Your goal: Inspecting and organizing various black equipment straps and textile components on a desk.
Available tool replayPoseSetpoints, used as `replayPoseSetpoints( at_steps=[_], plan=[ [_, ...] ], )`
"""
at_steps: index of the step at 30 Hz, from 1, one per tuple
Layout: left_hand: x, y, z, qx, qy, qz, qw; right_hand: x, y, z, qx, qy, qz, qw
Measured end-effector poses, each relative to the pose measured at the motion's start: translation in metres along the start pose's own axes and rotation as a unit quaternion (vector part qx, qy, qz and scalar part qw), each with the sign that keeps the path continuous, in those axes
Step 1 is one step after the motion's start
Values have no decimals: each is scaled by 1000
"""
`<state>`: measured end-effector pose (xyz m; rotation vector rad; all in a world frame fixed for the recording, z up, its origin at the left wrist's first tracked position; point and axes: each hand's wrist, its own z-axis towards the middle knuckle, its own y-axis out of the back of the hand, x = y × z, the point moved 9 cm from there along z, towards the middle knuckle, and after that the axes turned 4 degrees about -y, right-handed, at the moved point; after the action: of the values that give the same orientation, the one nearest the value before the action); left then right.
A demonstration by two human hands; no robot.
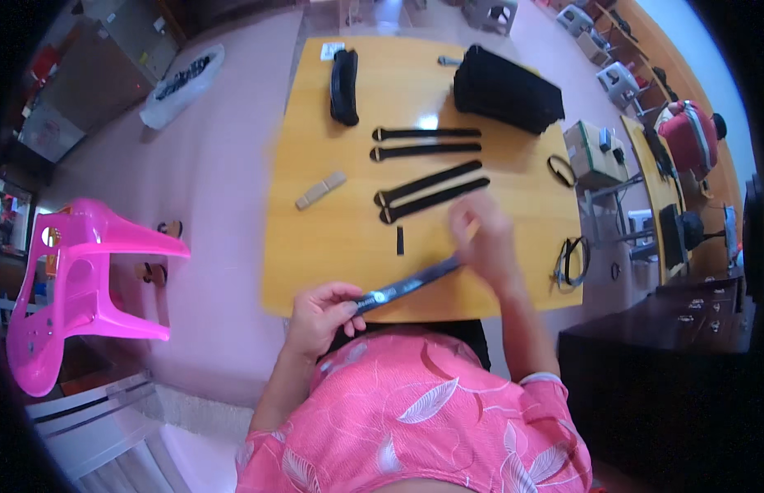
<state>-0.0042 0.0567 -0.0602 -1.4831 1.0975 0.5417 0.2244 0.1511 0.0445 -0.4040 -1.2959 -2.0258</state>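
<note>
My left hand (326,316) is closed on one end of a flat dark strap (411,285) with a pale printed mark, at the table's near edge. The strap slants up to the right and meets the lower side of my right hand (485,242). That hand is blurred, its fingers curled above the table; whatever they hold cannot be made out. Just beyond lie several black straps (431,182) with rings at their left ends, in two pairs. A short black strip (400,241) rests between them and the strap in my hands.
On the yellow table (316,263) lie a beige flat piece (320,190), a long black bundle (343,86), a large black stack (505,90) and looped bands (571,261) at the right edge. A pink stool (94,271) stands left; a carton (594,154) stands right.
</note>
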Motion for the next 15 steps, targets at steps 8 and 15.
replayPoseSetpoints(
  at_steps=[8,15],
  plan=[
    [-33,-24,-3,25,-81,-86,993,109,-53,-55,247,150,39,956],
    [-17,-3,-16,-18,-96,-17,995,115,-47,-36,203,190,95,956]
  ],
)
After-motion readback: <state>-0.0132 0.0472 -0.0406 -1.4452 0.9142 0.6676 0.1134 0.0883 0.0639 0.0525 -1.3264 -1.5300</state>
